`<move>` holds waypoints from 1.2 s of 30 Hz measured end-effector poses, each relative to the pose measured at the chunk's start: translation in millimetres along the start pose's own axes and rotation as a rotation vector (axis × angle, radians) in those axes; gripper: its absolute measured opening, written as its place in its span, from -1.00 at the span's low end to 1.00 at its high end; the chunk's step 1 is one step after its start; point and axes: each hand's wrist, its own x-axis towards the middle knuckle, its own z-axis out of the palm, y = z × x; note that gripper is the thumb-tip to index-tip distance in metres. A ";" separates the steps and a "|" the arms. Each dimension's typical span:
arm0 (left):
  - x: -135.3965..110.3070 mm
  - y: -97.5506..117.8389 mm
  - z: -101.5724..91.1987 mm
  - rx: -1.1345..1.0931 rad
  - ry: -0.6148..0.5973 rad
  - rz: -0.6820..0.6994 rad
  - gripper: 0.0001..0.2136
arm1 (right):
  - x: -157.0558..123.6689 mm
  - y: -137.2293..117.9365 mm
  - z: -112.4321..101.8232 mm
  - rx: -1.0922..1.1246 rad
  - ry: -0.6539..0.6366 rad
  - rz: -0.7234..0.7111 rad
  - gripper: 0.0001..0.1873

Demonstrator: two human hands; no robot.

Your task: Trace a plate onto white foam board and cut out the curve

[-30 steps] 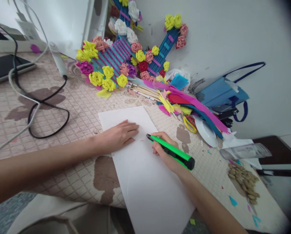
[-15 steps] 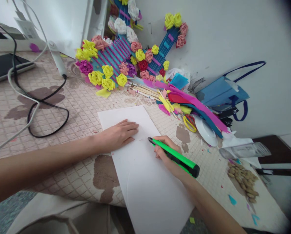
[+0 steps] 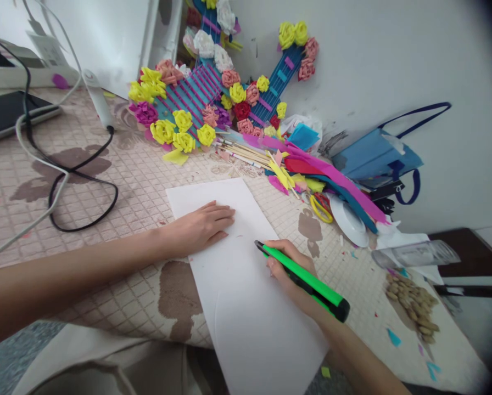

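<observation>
A long white board or sheet (image 3: 254, 318) lies on the patterned tablecloth and reaches over the table's near edge. My left hand (image 3: 207, 226) rests flat on its upper left part, fingers stretched out. Above the sheet's right side, my right hand (image 3: 289, 260) is closed around a green utility knife (image 3: 307, 277). The knife's dark tip points up and left, close to the sheet; whether it touches I cannot tell. A thin curved line, like a cut or a lifted edge, runs along the sheet's lower left.
Paper-flower decorations (image 3: 196, 104) stand against the wall. Wooden sticks (image 3: 246, 153), paper strips and yellow-handled scissors (image 3: 320, 209) lie right of the sheet. Farther right are a clear glass (image 3: 417, 254) and peanuts (image 3: 413, 304). Cables (image 3: 85, 170) and a dark tablet-like device (image 3: 11, 115) lie left.
My right hand has moved slightly right and toward me with the utility knife, its tip shifting away from the small mark on the sheet. The left hand stays in place.
</observation>
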 end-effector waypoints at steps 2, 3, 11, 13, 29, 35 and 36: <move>0.0 0.3 -0.4 -0.002 0.001 -0.001 -0.72 | -1.2 0.0 -0.8 -0.013 0.007 -0.023 -0.80; 0.0 0.4 -0.6 -0.004 0.000 -0.001 -0.72 | -1.9 0.1 -1.1 -0.017 0.009 -0.030 -0.80; 0.3 0.8 -1.8 -0.021 0.004 -0.008 -0.72 | -8.0 4.4 0.0 -0.039 0.027 -0.044 -0.78; 0.2 0.8 -2.0 -0.023 0.001 -0.010 -0.72 | -10.0 5.2 1.8 -0.044 0.038 -0.063 -0.77; -10.4 15.9 -15.1 0.077 0.107 -0.018 -0.65 | -11.8 39.5 6.7 0.453 0.442 0.000 -0.74; -48.9 69.3 -5.8 0.216 0.017 -0.181 -0.53 | -8.0 36.7 11.5 0.518 0.399 0.075 -0.74; -52.7 73.7 -3.6 0.229 -0.004 -0.193 -0.50 | -6.6 37.3 12.9 0.545 0.396 0.078 -0.74</move>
